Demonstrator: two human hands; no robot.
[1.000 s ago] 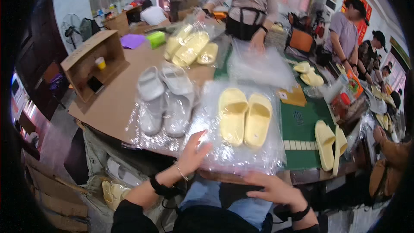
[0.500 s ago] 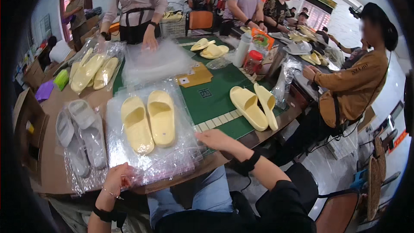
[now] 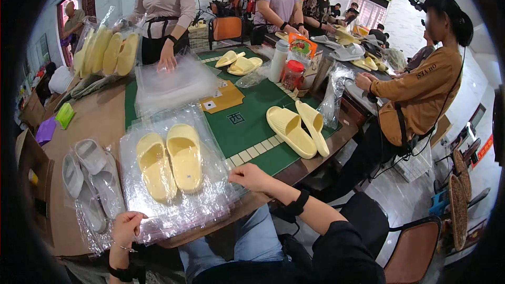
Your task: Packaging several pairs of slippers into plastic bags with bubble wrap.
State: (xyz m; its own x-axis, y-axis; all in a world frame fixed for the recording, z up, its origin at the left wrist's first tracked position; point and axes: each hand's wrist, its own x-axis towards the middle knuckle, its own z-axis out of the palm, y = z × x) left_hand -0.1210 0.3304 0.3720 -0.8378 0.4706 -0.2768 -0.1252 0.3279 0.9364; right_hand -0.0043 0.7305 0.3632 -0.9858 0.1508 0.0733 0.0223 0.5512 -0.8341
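Note:
A pair of pale yellow slide slippers (image 3: 188,171) lies side by side, with shiny clear film over their near ends. Beneath them is a stack of clear plastic bags (image 3: 210,208). My left hand (image 3: 126,230) is closed, its fingertips pinching at the near left edge of the top bag. At the right edge my right hand (image 3: 251,176) is also closed, fingers bent against the thumb on the film. Both fingertips partly hide what they grip. Left of the stack, grey slippers (image 3: 97,186) lie in clear plastic.
Another yellow pair (image 3: 294,131) rests on the green mat (image 3: 244,142) to the right. A red-lidded jar (image 3: 292,75) and a white bottle (image 3: 279,60) stand behind it. Across the table, a person (image 3: 167,10) handles clear bags (image 3: 171,81) and bagged yellow slippers (image 3: 113,52).
The bagged yellow slippers at the far left have been lifted upright by the person opposite. My left hand has shifted slightly left, its fingers drawn together. The whole view has tilted a little.

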